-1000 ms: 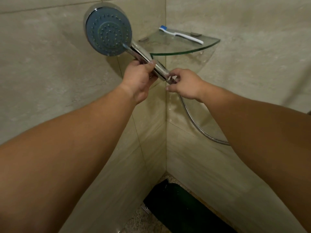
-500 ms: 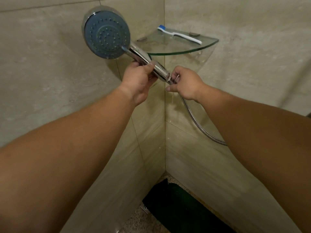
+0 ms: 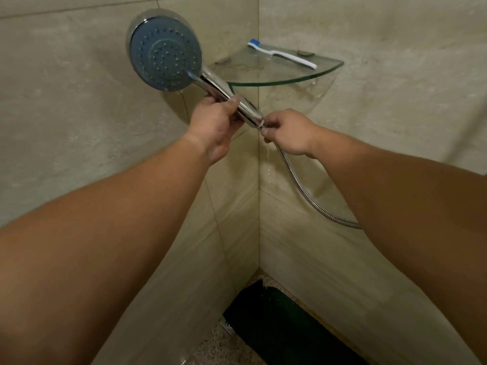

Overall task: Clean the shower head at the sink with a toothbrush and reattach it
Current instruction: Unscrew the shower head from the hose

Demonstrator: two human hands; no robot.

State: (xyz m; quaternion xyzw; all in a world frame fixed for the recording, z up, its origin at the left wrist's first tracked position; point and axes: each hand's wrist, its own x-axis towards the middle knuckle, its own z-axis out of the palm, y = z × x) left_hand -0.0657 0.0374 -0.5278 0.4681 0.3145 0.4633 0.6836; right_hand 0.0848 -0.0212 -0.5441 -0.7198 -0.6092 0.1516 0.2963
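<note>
Your left hand (image 3: 216,125) wraps the chrome handle of the shower head (image 3: 166,52) to keep it from turning, while your right hand (image 3: 287,131) pinches the hose (image 3: 297,180) nut at its end, probably to unscrew it. The toothbrush (image 3: 282,55) waits on the glass shelf (image 3: 284,80), far right.

Shower head (image 3: 166,52) up high, left of corner, in front of left wall. Handle slants down to right. Left hand (image 3: 216,125) on handle, near middle. Right hand (image 3: 287,131) just right of it, at handle's low end, where hose (image 3: 303,191) joins. Hose hangs down, runs right, goes behind right arm. Shelf (image 3: 284,81) in corner, behind handle, up and right. Toothbrush (image 3: 283,57) lies on shelf. Mat (image 3: 276,325) on floor, low in corner, between arms.
</note>
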